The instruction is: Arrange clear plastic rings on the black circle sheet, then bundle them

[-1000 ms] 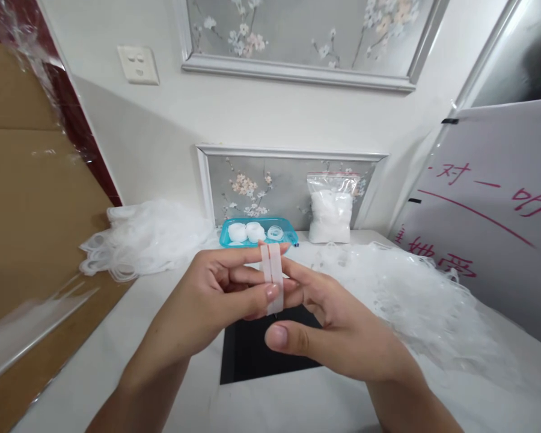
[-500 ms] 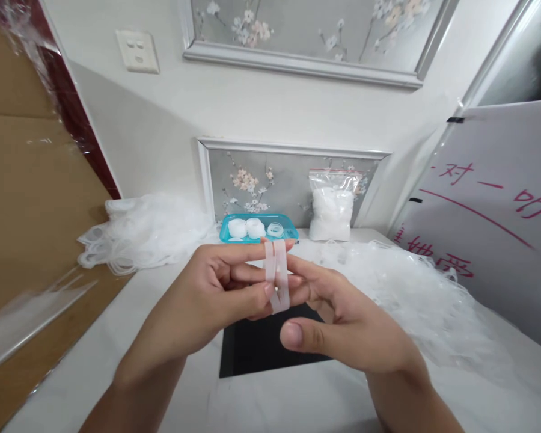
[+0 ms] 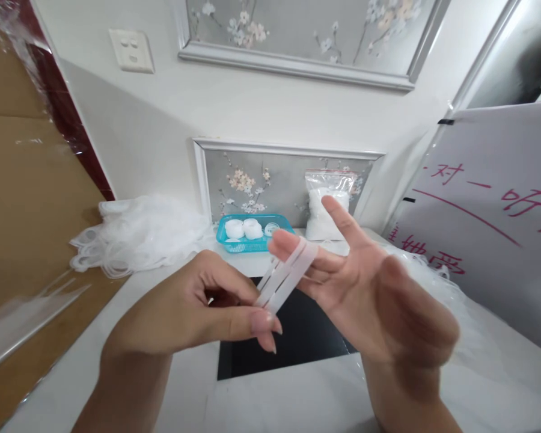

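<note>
Several translucent white elastic bands (image 3: 288, 274) stretch between my two hands above a black mat. My left hand (image 3: 196, 313) pinches their lower end between thumb and fingers. The upper end loops around fingers of my right hand (image 3: 356, 288), whose palm faces me. On that hand the index finger points up and the thumb stands away from the palm. The thumb is blurred, and some of the right fingers are partly hidden behind the bands.
Beneath the hands lies the black mat (image 3: 238, 355) on a white marbled table (image 3: 270, 400). A blue tray (image 3: 255, 245) with white rings sits behind, beside a filled zip bag (image 3: 324, 213). Piles of white loops (image 3: 139, 234) flank the hands; a cardboard box (image 3: 22, 180) stands left.
My right hand has turned its palm toward me, with index finger and thumb spread. The bands have gone from upright to slanted, and my left hand now pinches their lower end.
</note>
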Demonstrator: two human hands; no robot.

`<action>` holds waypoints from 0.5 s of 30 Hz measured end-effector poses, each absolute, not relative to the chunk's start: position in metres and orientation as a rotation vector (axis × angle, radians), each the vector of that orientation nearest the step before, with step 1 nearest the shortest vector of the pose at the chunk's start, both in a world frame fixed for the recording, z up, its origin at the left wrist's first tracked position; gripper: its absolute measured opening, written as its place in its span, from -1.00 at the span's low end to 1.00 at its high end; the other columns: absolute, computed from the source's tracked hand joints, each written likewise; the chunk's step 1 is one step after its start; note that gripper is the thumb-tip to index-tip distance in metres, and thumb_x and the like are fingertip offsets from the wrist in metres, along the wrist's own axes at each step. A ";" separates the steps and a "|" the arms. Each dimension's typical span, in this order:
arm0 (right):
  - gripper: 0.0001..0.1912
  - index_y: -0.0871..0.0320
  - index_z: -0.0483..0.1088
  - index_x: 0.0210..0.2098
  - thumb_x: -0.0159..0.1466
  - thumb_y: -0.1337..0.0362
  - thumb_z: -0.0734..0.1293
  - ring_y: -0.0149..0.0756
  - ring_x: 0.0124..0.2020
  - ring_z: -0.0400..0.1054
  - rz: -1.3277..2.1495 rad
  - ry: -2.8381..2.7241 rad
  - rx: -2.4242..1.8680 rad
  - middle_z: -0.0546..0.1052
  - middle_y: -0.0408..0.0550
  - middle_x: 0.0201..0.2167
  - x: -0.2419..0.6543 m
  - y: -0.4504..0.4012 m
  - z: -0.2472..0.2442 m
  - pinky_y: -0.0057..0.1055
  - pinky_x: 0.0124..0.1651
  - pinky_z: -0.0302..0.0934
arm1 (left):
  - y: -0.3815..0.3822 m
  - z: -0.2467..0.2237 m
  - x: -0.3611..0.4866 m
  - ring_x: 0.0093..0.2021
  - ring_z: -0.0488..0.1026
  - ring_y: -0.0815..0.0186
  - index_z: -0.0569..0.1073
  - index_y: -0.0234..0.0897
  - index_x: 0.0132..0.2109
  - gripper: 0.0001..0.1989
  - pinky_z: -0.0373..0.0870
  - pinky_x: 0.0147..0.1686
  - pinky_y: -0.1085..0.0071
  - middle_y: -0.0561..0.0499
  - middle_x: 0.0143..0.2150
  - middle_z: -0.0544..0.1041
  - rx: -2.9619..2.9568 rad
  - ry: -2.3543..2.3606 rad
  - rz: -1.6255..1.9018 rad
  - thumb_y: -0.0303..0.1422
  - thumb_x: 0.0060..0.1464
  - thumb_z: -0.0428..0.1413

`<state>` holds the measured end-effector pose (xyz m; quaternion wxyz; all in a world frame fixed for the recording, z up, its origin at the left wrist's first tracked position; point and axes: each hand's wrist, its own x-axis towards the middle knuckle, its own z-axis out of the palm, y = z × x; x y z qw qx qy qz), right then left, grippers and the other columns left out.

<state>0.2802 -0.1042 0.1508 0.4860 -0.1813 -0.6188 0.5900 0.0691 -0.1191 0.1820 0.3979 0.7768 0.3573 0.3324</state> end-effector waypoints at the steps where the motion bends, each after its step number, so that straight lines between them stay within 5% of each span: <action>1: -0.03 -0.18 -0.39 0.39 0.22 -0.18 0.27 0.00 0.17 0.32 1.441 -1.445 -0.401 0.52 0.00 0.05 0.280 -0.107 0.152 0.17 0.19 0.13 | -0.119 0.183 0.067 -0.61 0.37 0.38 0.64 -0.21 -0.44 -0.79 0.28 -0.61 0.50 -0.01 -0.62 0.52 1.997 0.897 0.777 -0.21 0.02 0.22; 6: 0.06 -0.21 -0.43 0.38 0.20 0.17 0.41 0.00 0.04 0.45 1.490 -1.342 -0.418 0.57 -0.05 -0.02 0.276 -0.116 0.152 0.26 0.16 0.15 | -0.123 0.187 0.066 -0.64 0.19 0.44 0.62 -0.23 -0.47 -0.67 0.09 -0.67 0.52 0.03 -0.67 0.41 2.036 0.919 0.644 -0.15 0.11 0.14; 11: 0.12 -0.17 -0.53 0.37 0.21 0.21 0.42 -0.01 -0.02 0.48 1.467 -1.293 -0.471 0.60 -0.08 -0.09 0.268 -0.116 0.151 0.28 0.07 0.25 | -0.126 0.187 0.067 -0.70 -0.09 0.52 0.62 -0.27 -0.37 -0.68 -0.16 -0.72 0.50 0.07 -0.70 0.39 1.966 0.976 0.563 -0.15 0.14 0.11; 15: 0.13 -0.11 -0.55 0.37 0.20 0.20 0.43 0.01 0.01 0.46 1.453 -1.251 -0.498 0.63 -0.10 -0.17 0.262 -0.114 0.150 0.22 0.00 0.33 | -0.123 0.183 0.063 -0.70 -0.10 0.52 0.62 -0.28 -0.25 -0.69 -0.19 -0.71 0.50 0.04 -0.64 0.47 1.945 0.967 0.540 -0.15 0.15 0.10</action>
